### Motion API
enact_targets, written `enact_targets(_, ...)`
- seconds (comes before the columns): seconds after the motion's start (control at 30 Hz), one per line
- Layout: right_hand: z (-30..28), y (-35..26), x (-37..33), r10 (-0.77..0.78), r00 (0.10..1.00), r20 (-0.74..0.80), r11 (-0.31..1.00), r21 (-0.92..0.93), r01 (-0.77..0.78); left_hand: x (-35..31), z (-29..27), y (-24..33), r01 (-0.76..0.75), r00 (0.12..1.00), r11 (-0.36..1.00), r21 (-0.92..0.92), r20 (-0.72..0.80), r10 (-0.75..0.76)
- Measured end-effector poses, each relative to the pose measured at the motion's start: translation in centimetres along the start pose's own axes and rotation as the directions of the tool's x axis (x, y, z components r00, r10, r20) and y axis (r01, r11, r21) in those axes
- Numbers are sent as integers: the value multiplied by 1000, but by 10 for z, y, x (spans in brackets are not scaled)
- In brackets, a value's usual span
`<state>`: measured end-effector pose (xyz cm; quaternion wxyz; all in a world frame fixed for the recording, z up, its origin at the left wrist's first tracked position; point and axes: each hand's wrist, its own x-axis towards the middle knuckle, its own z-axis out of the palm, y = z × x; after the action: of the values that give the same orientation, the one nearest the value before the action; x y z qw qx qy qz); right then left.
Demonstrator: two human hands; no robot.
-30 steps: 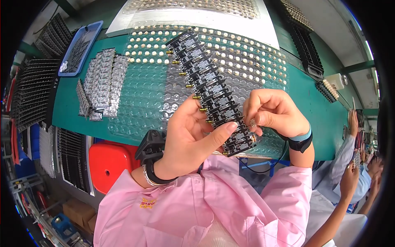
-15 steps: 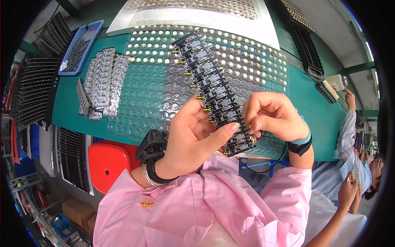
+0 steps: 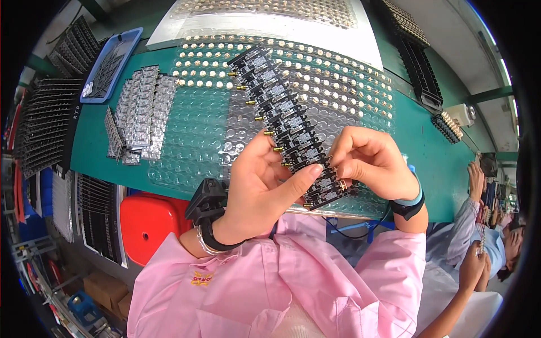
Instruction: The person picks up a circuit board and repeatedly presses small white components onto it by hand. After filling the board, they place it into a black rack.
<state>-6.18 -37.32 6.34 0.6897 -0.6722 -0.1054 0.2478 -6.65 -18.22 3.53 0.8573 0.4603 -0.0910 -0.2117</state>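
A long black strip of joined circuit boards (image 3: 284,107) slants across the middle, with small brass-coloured connectors along its left edge. My left hand (image 3: 256,183) is closed round the strip's lower part, thumb pressed on top and fingers underneath. At the right edge of that lower part, my right hand (image 3: 380,166) has its thumb and forefinger pinched together. Whatever sits between these fingertips is hidden or too small to name. Beneath the strip lies a clear plastic blister tray (image 3: 191,132), its far rows filled with small round white-and-gold parts (image 3: 208,72).
Several more board strips (image 3: 141,110) are stacked at the left, beside a blue tray (image 3: 115,70) of thin dark pieces. Black racks (image 3: 48,127) stand at the far left. A red stool (image 3: 149,225) is below the table edge. Another person's arm (image 3: 468,270) shows at the right.
The board strip has shifted slightly left, with my left hand still round it. My right hand stays pinched at its edge. At the right, another person's raised hand has come lower.
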Motion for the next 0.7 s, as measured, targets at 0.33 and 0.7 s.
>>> enact_targets(0.33,-104,-2,11,-259,956,-138,463,-887,-2,0,-9,2,-96,993,995,38,-68,98)
enact_targets(0.7,-108,13,22,-245,969,2,313,-946,81,1,-11,1,-118,988,992,39,-99,121)
